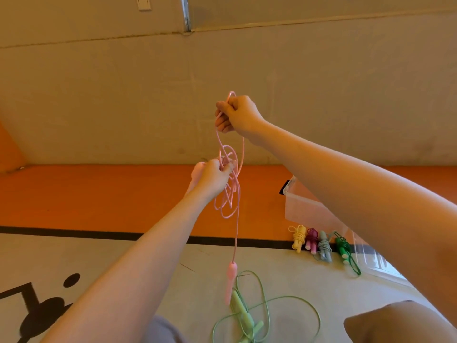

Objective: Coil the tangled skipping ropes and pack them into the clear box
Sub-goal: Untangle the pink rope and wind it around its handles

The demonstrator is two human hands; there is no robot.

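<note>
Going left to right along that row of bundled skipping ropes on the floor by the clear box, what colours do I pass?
yellow bundle → magenta bundle → grey-blue bundle → dark green bundle, whose loose loop trails toward the clear box.

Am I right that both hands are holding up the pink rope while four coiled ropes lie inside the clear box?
Not quite. The head view shows the four coiled ropes lying on the floor beside the clear box, not inside it. The rest holds: the left hand and right hand both hold up the pink rope.
</note>
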